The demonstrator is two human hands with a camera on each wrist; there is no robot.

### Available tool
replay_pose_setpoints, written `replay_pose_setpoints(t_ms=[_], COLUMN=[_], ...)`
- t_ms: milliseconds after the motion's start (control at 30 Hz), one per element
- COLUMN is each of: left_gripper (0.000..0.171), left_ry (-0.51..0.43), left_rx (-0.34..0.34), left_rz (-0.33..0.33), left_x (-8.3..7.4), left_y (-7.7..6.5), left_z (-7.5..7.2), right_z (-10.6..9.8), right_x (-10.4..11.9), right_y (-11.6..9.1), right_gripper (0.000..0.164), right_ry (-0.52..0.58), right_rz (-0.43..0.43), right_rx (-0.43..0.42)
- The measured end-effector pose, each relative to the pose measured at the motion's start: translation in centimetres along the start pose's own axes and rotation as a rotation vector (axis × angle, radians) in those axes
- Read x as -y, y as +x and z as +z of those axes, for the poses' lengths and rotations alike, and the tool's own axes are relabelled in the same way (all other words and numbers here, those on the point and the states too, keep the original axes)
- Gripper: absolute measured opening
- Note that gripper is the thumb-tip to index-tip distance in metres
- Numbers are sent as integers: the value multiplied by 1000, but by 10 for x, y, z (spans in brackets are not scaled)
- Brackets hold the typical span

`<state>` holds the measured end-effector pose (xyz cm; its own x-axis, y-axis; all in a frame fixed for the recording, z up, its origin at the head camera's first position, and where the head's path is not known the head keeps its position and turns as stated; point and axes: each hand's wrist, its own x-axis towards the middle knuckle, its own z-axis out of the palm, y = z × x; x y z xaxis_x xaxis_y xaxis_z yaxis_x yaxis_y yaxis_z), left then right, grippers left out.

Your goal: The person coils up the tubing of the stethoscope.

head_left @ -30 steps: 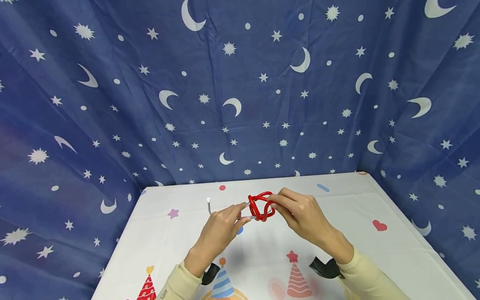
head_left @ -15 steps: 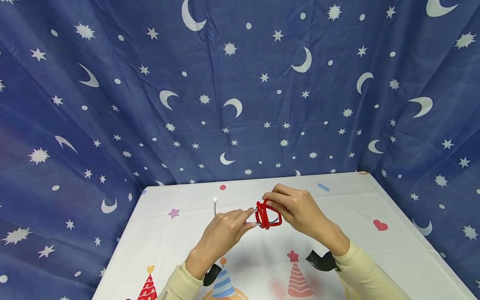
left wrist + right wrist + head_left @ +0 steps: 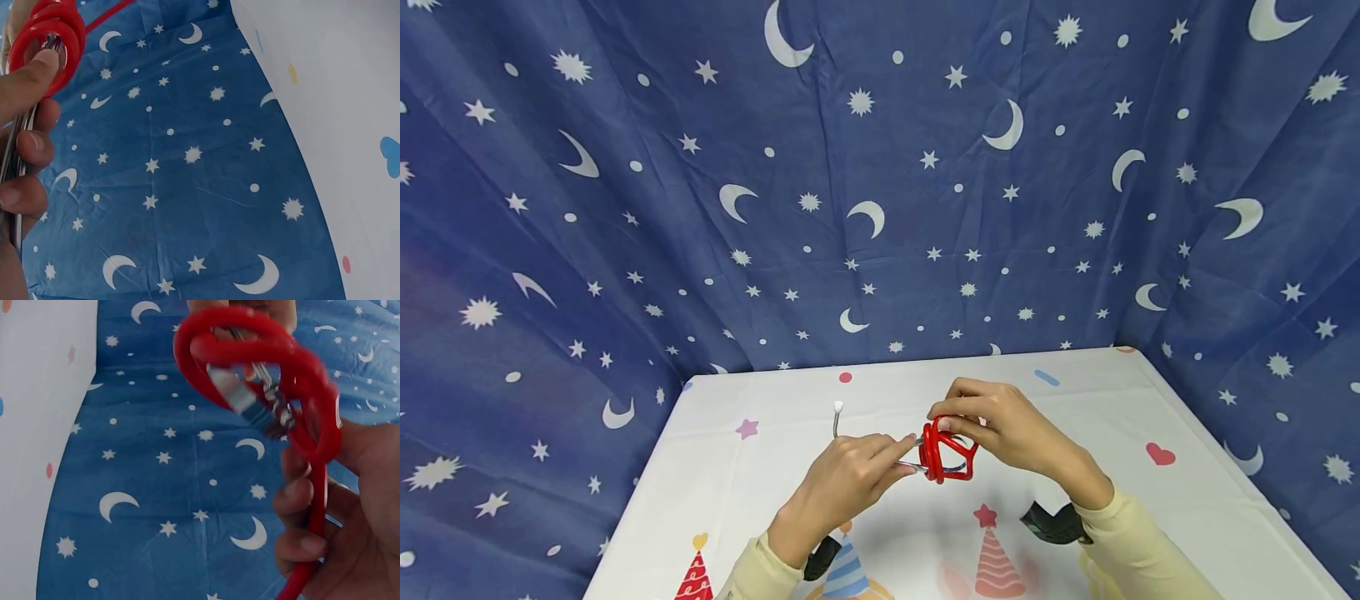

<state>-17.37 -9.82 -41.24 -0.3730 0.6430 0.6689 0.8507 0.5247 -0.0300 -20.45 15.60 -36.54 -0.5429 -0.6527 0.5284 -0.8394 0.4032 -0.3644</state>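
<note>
A stethoscope (image 3: 932, 457) is held between both hands above the table. Its red tubing (image 3: 250, 353) is wound in several loops, and a metal part (image 3: 240, 397) shows through the loops in the right wrist view. My left hand (image 3: 850, 475) grips the metal ear tubes (image 3: 17, 187), the thumb lying against the red coil in the left wrist view. Beyond that hand one white ear tip (image 3: 838, 407) sticks up; the other is not visible. Fingers of my right hand (image 3: 1000, 423) pinch the coil's top, and a length of tubing runs down through its palm in the right wrist view.
A white tablecloth (image 3: 737, 467) with printed party hats, hearts and stars covers the table. Behind and at both sides hangs a blue curtain (image 3: 880, 183) with moons and stars. Black straps (image 3: 1055, 525) are around the wrists.
Both hands have moved slightly right and toward the person with the stethoscope. The loose red loops have become a tighter coil around the metal tubes, while a wider loop opens on the right.
</note>
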Motion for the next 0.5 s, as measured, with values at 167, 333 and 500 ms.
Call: replay_pose_setpoints(t_ms=[167, 333, 500], left_gripper=[32, 31, 31], left_ry=[-25, -79, -160], left_rx=[-41, -93, -147], left_rz=[66, 85, 86], left_x=[-5, -9, -12], left_y=[3, 6, 5], left_z=[-1, -2, -2], right_z=[-7, -9, -2], right_x=[-3, -9, -15], right_y=[-2, -2, -7], right_gripper=[18, 22, 27], right_ry=[169, 290, 394], right_rz=[-16, -66, -20], right_rx=[59, 82, 63])
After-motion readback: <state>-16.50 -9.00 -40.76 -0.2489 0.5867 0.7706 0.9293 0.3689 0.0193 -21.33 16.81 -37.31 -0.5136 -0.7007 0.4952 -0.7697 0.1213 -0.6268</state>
